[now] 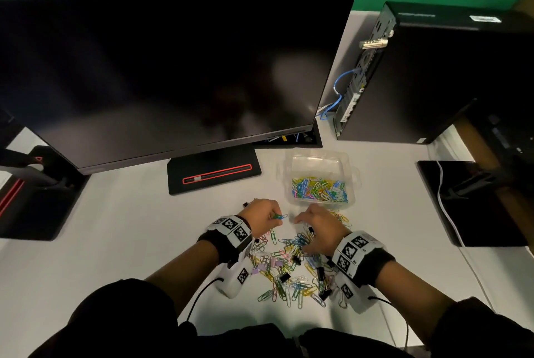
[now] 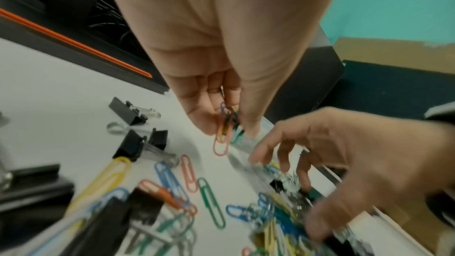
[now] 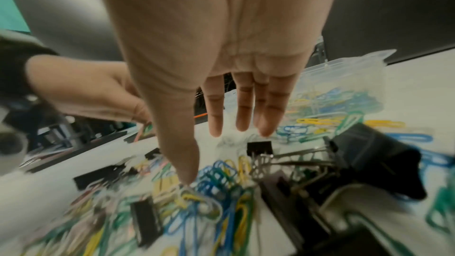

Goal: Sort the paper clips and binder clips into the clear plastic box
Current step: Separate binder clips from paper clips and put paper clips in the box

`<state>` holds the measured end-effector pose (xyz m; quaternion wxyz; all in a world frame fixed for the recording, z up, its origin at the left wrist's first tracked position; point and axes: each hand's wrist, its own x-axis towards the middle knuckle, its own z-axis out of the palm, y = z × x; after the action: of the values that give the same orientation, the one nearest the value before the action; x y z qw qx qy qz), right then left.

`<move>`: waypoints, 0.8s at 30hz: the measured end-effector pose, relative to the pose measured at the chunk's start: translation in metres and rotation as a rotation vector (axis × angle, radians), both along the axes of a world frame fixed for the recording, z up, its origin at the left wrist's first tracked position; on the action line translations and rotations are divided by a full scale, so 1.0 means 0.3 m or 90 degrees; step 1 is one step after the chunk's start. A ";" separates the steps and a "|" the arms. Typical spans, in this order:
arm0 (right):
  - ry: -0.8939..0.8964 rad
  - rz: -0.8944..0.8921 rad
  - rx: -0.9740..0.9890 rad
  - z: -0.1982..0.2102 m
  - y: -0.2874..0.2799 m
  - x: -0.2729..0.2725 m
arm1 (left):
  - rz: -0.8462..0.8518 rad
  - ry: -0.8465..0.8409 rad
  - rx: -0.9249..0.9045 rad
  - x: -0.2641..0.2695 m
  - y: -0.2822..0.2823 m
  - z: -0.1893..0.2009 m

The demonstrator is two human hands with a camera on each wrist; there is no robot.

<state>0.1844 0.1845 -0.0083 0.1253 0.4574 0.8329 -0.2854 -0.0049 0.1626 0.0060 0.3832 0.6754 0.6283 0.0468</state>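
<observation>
The left hand (image 1: 260, 214) pinches a small bunch of paper clips (image 2: 227, 124) between thumb and fingers above the table (image 1: 115, 242). Beside it, the right hand (image 1: 316, 227) hangs spread, fingers straight, over the loose pile of clips (image 1: 289, 271). The clear box (image 1: 319, 178), partly filled, stands just beyond.

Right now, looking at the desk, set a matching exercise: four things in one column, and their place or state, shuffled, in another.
Things:
1. left hand
2. right hand
3. clear plastic box
4. monitor

States:
A. dark screen
B. fingers spread over the loose pile
C. pinches a few coloured paper clips
D. one end filled with paper clips

Pairs: 1-C, 2-B, 3-D, 4-A
</observation>
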 end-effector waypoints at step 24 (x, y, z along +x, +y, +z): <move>0.170 -0.187 -0.107 0.013 0.024 0.090 | 0.085 -0.107 0.050 0.115 0.259 0.074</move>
<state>0.2113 0.1917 -0.0043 0.0086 0.5197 0.7399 -0.4270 0.0297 0.2403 0.0283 0.4040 0.6400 0.6353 0.1537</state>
